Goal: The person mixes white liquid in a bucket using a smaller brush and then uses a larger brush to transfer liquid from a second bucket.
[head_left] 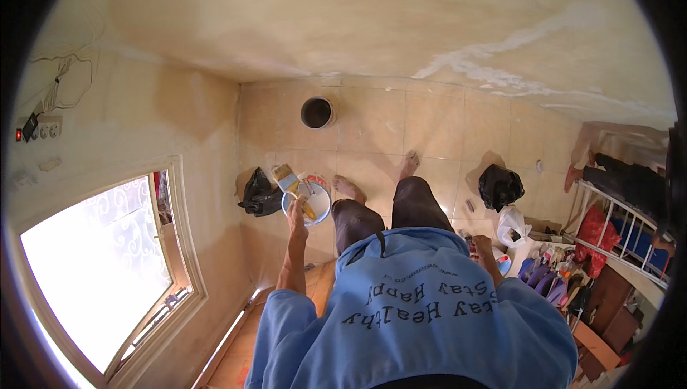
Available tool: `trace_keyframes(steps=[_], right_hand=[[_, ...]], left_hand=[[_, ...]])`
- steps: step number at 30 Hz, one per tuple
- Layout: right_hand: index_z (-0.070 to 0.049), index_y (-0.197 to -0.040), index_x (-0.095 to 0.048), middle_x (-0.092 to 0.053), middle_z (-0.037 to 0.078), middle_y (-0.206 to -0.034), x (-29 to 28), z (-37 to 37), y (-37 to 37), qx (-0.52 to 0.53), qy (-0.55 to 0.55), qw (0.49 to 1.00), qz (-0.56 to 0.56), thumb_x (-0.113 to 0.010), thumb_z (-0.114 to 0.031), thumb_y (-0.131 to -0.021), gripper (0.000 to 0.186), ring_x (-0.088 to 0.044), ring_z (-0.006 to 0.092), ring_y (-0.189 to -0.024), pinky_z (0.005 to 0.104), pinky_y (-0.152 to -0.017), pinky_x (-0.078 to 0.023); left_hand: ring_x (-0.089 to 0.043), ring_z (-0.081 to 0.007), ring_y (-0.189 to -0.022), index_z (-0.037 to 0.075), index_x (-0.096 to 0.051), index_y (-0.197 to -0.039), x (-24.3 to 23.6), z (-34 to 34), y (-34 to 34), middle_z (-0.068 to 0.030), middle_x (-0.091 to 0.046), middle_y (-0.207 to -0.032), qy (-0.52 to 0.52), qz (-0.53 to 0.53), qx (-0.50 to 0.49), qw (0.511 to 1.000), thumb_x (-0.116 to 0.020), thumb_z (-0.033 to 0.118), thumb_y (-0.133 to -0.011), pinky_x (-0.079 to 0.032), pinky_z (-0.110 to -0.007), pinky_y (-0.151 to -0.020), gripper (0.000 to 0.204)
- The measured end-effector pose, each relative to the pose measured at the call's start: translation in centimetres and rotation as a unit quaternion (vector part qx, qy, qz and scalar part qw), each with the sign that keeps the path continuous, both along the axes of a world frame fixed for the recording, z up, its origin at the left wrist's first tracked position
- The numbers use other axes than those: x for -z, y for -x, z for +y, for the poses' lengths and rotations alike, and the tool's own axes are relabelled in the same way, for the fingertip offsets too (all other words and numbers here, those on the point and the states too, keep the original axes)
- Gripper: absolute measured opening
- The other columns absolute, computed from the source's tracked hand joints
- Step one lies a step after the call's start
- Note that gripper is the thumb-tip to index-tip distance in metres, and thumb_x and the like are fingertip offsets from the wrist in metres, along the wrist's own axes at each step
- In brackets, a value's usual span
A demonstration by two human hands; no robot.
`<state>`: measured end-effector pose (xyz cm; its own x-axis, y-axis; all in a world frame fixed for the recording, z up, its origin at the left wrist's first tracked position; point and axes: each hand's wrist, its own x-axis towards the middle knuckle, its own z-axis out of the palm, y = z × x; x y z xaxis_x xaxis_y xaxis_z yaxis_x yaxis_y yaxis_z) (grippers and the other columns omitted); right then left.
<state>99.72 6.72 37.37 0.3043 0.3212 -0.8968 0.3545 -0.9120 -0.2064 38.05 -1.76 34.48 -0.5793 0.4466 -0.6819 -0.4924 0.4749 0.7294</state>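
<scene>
My left hand (298, 212) is closed round the yellow handle of a paintbrush (290, 182). The brush's bristles point away from me, above a round blue-rimmed bucket (328, 211) with white paint inside. A black plastic bag (259, 194) lies just left of the bucket. On my right side, my right hand (484, 244) is low beside my knee, next to something red and patterned that it partly covers. Its fingers are too small and hidden to tell whether it holds anything.
A dark-mouthed round bucket (317, 113) stands near the far wall. To the right are a black bag (500, 187), a white bag (512, 226), a white metal rack (621, 229) and cluttered items. An open window (187, 246) and a power strip (47, 130) are at left.
</scene>
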Motion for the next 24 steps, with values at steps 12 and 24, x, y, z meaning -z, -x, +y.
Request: trace_keyframes(steps=[12, 24], right_hand=[[-0.012, -0.117, -0.059, -0.064, 0.003, -0.091, -0.5, 17.4, -11.2, -0.027, -0.137, 0.99, 0.013, -0.056, -0.031, -0.095, 0.03, -0.065, 0.0142, -0.072, 0.0312, -0.056, -0.049], [-0.009, -0.115, -0.061, -0.064, 0.003, -0.089, -3.4, 18.0, -9.7, -0.047, -0.124, 0.99, 0.038, -0.057, -0.028, -0.095, 0.027, -0.066, 0.0124, -0.073, 0.0277, -0.052, -0.049]], left_hand=[[-0.057, -0.0127, -0.067, 0.008, -0.062, -0.094, -2.2, 2.4, -4.8, -0.0013, -0.058, -0.081, -0.004, -0.062, -0.096, 0.993, -0.067, 0.031, -0.087, -0.046, -0.027, -0.054, 0.025], [-0.059, -0.017, -0.079, 0.006, -0.063, -0.097, 1.7, 6.3, -9.8, -0.0052, -0.059, -0.094, -0.045, -0.069, -0.092, 0.992, -0.065, 0.032, -0.087, -0.053, -0.035, -0.066, 0.028]])
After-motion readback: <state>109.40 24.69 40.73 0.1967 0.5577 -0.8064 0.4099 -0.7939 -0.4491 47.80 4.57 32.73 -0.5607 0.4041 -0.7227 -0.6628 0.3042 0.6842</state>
